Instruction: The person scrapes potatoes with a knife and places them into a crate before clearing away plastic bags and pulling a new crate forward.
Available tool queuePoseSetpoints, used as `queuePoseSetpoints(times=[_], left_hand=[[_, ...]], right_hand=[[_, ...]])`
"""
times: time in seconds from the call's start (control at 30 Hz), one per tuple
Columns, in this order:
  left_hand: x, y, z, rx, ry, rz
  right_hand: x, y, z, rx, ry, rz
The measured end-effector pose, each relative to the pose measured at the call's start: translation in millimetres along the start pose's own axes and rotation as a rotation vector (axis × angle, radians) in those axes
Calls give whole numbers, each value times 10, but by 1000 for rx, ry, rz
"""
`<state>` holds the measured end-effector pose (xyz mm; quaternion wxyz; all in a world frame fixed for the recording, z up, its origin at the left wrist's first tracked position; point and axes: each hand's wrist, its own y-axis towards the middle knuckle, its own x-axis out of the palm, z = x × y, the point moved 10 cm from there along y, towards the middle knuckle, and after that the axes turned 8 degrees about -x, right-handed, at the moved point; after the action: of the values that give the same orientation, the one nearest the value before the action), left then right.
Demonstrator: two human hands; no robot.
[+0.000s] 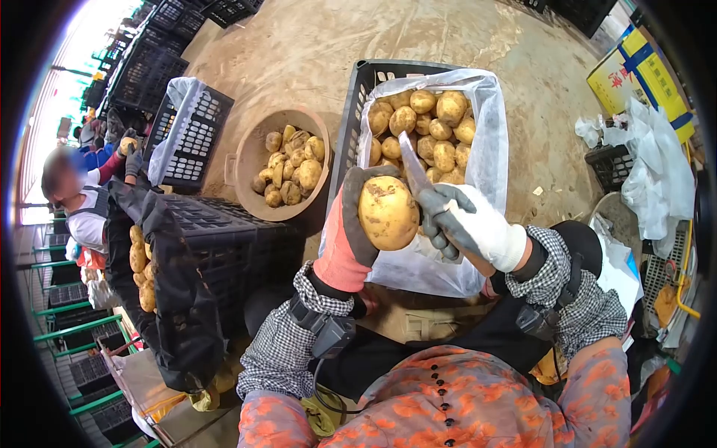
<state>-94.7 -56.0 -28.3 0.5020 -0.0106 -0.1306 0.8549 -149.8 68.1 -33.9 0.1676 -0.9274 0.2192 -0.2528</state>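
Observation:
My left hand, in a red glove with a grey palm, is closed around a large potato with dirt marks near its top. In my right hand, gloved in white and grey, is a knife with its blade pointing up and away from me. The blade stands just right of the potato, over a black crate lined with a white plastic sheet. Inside the crate lie several potatoes below both hands.
Left of the crate stands a brown tub with several dirty potatoes. Nearer me is a black crate draped with dark cloth. Another person works at the far left beside a lined crate. A yellow box and plastic bags are at right.

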Motion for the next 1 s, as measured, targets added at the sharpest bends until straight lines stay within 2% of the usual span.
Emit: queuePoseSetpoints(times=[0.1,0.17,0.2,0.23,0.27,0.3,0.33,0.37,0.4,0.43,0.47,0.5,0.53,0.57,0.6,0.63,0.67,0.73,0.77,0.8,0.87,0.93,0.97,1.0], left_hand=[[-40,12,-127,-48,-45,16],[41,-21,-50,18,152,-83],[32,-41,-65,18,152,-83],[46,-107,51,183,418,-36],[97,-180,148,348,683,12],[30,-79,-95,64,134,-94],[19,-65,-97,62,134,-94],[34,-48,-127,12,-85,-158],[64,-49,-140,-38,-305,-220],[39,-66,-67,5,74,-117],[28,-79,-50,6,73,-113],[35,-117,79,151,407,-58],[83,-169,179,294,741,-1],[91,-176,160,292,740,-1],[59,-170,138,275,657,26],[15,-163,118,259,573,53],[-5,-142,107,260,571,55],[-79,-23,-263,-137,-230,-74],[-80,-25,-258,-134,-232,-69],[-81,-25,-296,-175,-333,-56],[-53,-13,-314,-213,-436,-47],[100,-21,-149,-183,-740,-148],[60,-49,-66,-121,-550,-18],[58,-45,-81,-120,-551,-18]], right_hand=[[15,9,-24,-54,-70,-23],[-9,27,-8,-93,-113,-50],[28,40,-79,-211,-282,-131],[103,26,-153,-330,-450,-211],[110,20,-152,-328,-450,-211],[77,26,-96,-221,-316,-147],[53,33,-20,-116,-183,-83],[7,47,100,6,-8,9],[-6,59,111,7,-12,6],[20,80,-6,-127,-236,-73],[81,79,-119,-262,-459,-152],[160,40,-306,-475,-744,-182],[165,36,-292,-475,-745,-184],[120,62,-166,-346,-541,-176],[88,81,-32,-219,-337,-164],[76,99,-1,-219,-338,-164],[103,97,-122,-407,-549,-168],[290,-14,-372,-785,-968,-178],[256,63,-227,-541,-868,-276],[287,30,-274,-542,-868,-276],[75,75,17,-53,-7,-69],[22,117,51,-9,-56,10],[-10,154,67,-50,-57,0],[-18,173,56,-91,-57,-9]])
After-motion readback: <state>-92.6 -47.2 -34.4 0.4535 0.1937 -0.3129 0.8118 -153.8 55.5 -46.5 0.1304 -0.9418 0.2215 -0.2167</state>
